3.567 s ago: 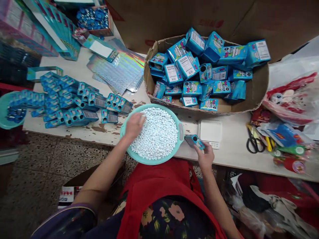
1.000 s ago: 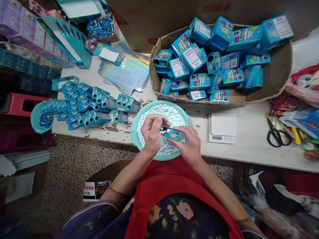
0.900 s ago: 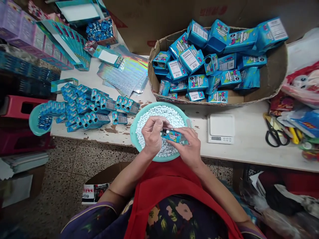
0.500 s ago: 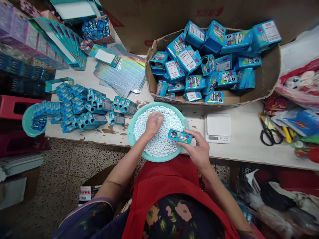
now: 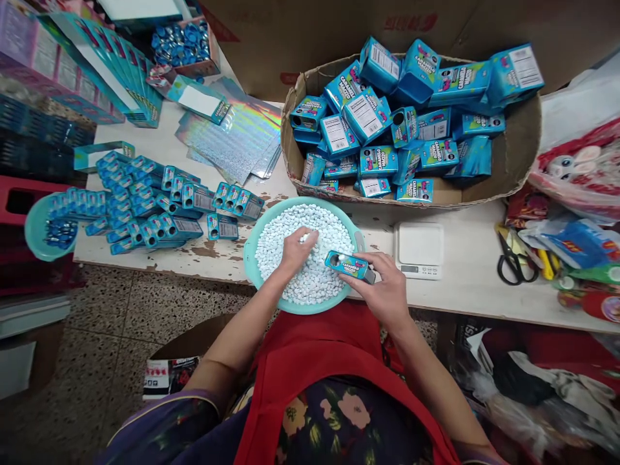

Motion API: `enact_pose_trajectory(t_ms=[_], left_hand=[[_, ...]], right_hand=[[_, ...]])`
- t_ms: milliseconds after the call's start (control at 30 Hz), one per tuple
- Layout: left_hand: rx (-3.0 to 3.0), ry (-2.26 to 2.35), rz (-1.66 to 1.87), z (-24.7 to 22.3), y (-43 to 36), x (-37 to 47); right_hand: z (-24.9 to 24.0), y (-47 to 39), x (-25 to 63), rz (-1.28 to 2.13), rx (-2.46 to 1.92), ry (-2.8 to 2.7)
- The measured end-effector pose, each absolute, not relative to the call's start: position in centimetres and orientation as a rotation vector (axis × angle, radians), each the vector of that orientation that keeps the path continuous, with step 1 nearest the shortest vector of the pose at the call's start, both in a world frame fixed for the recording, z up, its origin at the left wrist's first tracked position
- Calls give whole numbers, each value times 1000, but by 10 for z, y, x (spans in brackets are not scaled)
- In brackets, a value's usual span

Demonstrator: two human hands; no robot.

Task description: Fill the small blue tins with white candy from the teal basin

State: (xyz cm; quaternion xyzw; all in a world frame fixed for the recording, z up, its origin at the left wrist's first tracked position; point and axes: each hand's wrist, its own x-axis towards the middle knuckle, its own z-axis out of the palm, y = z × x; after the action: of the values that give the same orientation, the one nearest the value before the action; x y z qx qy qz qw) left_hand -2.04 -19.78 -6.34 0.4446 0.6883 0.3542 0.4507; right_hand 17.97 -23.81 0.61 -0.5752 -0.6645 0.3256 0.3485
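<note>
At the far left, a small teal basin point(image 5: 35, 240) with shiny blue pieces point(image 5: 61, 234) in it sits beside the end of my worn white table point(image 5: 465, 279). Next come rows of little blue boxes point(image 5: 140, 205), lying packed together with their round openings toward me, and behind them silvery sheets point(image 5: 232, 134) are spread flat. In front of my red apron point(image 5: 320, 352) is the large teal bowl point(image 5: 250, 259), full of small white pieces point(image 5: 317, 292). My left hand point(image 5: 296, 252) is in over the pieces, fingers curled; some white shows between thumb and forefinger, but I cannot tell whether I have any gripped. Just to its right, my right hand point(image 5: 385, 284) grasps one blue carton point(image 5: 347, 263) between thumb and fingers, holding it lengthwise over the bowl's right side, its round opening at the left end. Behind the bowl and reaching rightward, a cardboard tray point(image 5: 520, 152) holds a jumble of larger blue packs point(image 5: 378, 160). Right of my right hand sits a white scale point(image 5: 419, 244), then black-handled scissors point(image 5: 511, 263), and last some colourful plastic bags point(image 5: 576, 240)
</note>
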Motion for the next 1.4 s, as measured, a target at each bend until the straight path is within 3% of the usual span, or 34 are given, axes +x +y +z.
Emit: enact_pose_trajectory(t_ms=[133, 300, 533, 1400], left_hand=[[530, 1279, 1207, -20, -202, -19], [435, 1037, 1429, 21, -207, -7], [475, 1107, 1583, 20, -204, -2], [585, 1279, 1580, 26, -201, 18]], right_hand=[[6, -236, 172, 855, -1468, -1802], [9, -235, 150, 831, -1428, -1895], [11, -236, 138, 808, -1421, -1884], [4, -233, 145, 905, -1459, -1679]])
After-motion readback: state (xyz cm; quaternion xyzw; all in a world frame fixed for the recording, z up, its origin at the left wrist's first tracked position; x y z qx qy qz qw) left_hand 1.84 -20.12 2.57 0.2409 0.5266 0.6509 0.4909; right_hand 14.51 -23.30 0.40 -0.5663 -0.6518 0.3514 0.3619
